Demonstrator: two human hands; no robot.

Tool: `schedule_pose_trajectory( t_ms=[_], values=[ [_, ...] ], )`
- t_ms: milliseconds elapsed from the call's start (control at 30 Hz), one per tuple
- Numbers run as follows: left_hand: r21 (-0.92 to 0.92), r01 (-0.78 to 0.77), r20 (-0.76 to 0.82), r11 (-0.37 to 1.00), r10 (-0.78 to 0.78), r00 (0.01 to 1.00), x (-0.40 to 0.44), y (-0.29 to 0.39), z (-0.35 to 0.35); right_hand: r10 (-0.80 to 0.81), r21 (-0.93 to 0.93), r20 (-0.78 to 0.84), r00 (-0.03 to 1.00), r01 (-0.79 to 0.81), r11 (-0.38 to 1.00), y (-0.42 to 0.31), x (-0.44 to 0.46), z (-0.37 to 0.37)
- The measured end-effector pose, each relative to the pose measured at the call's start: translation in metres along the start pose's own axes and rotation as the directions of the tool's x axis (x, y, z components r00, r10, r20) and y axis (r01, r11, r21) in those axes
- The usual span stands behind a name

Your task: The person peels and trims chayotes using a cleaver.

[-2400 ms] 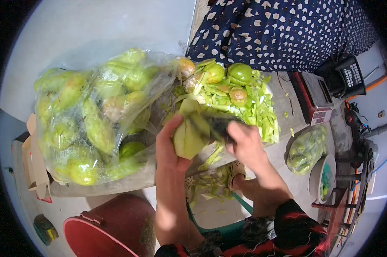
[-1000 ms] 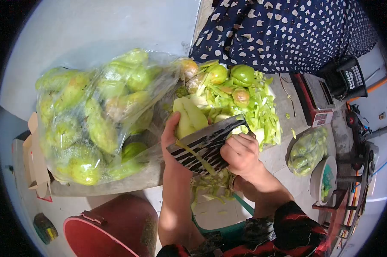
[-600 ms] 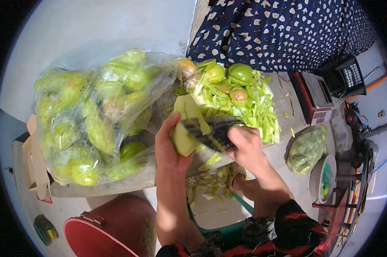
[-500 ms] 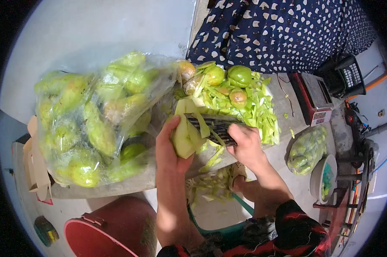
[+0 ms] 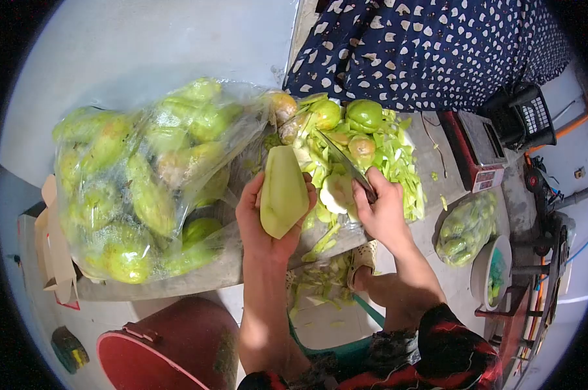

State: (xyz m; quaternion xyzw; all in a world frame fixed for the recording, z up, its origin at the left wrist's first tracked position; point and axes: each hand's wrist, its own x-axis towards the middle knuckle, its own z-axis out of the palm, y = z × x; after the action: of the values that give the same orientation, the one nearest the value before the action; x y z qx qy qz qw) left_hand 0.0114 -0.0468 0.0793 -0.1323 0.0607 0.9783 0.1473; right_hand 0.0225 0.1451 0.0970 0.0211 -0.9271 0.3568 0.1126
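A peeled, pale green mango (image 5: 284,192) rests upright in my left hand (image 5: 255,211), with my fingers wrapped round its sides and base. In my right hand (image 5: 381,205) is a knife (image 5: 347,162), its dark blade pointing up and left, apart from the mango. Behind the knife lies a heap of green peelings (image 5: 394,159). On the heap sit a whole green mango (image 5: 364,116) and a brownish one (image 5: 362,147). A pale cut piece (image 5: 336,193) shows just left of my right hand.
A large clear plastic bag (image 5: 138,188) full of mangoes covers the table's left side. A red bin (image 5: 170,344) stands below it. To the right are a red scale (image 5: 472,146), a black basket (image 5: 524,117), a smaller filled bag (image 5: 466,227) and a basin (image 5: 479,273).
The knife has come away from the mango, and its blade has turned from broadside to nearly edge-on. The mango has turned in my left hand, and the strips hanging by the blade are gone.
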Motion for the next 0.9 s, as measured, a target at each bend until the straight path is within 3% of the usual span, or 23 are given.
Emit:
schedule_pose_trajectory(
  t_ms=[133,200,233,333,633,667,767,800,900],
  values=[
    [-0.089,-0.029,0.045,0.996,0.033,0.998,0.002,0.002,-0.007,-0.064,0.031,-0.063,0.996,0.066,0.997,-0.005,-0.011,-0.006],
    [0.120,-0.124,-0.149,0.985,0.141,0.979,0.001,0.002,-0.002,-0.523,-0.144,-0.098,0.847,0.508,0.849,-0.005,-0.014,-0.008],
    [0.121,-0.123,-0.147,0.985,0.141,0.979,0.003,0.002,-0.004,-0.645,-0.178,-0.042,0.763,0.629,0.757,-0.003,-0.014,-0.009],
    [0.022,-0.024,-0.037,0.999,0.024,0.999,0.006,0.003,-0.009,-0.750,-0.148,0.006,0.662,0.742,0.654,-0.011,-0.018,-0.005],
    [0.106,-0.019,0.038,0.994,0.015,0.999,0.004,-0.001,-0.008,-0.736,-0.202,0.045,0.676,0.728,0.656,-0.021,-0.020,-0.001],
    [0.144,-0.031,-0.008,0.989,0.033,0.999,0.004,0.000,-0.008,-0.736,-0.201,0.045,0.676,0.727,0.656,-0.018,-0.019,0.001],
    [0.174,-0.078,-0.116,0.982,0.099,0.988,0.003,-0.002,-0.001,-0.579,-0.147,0.027,0.815,0.576,0.804,-0.003,-0.015,0.009],
    [0.169,-0.117,-0.181,0.979,0.148,0.972,0.003,-0.002,0.002,-0.582,-0.146,0.027,0.813,0.579,0.802,-0.004,-0.015,0.008],
    [0.208,-0.108,-0.160,0.972,0.143,0.977,-0.001,0.001,0.003,-0.571,-0.150,0.067,0.818,0.574,0.805,-0.004,-0.017,0.005]
  ],
)
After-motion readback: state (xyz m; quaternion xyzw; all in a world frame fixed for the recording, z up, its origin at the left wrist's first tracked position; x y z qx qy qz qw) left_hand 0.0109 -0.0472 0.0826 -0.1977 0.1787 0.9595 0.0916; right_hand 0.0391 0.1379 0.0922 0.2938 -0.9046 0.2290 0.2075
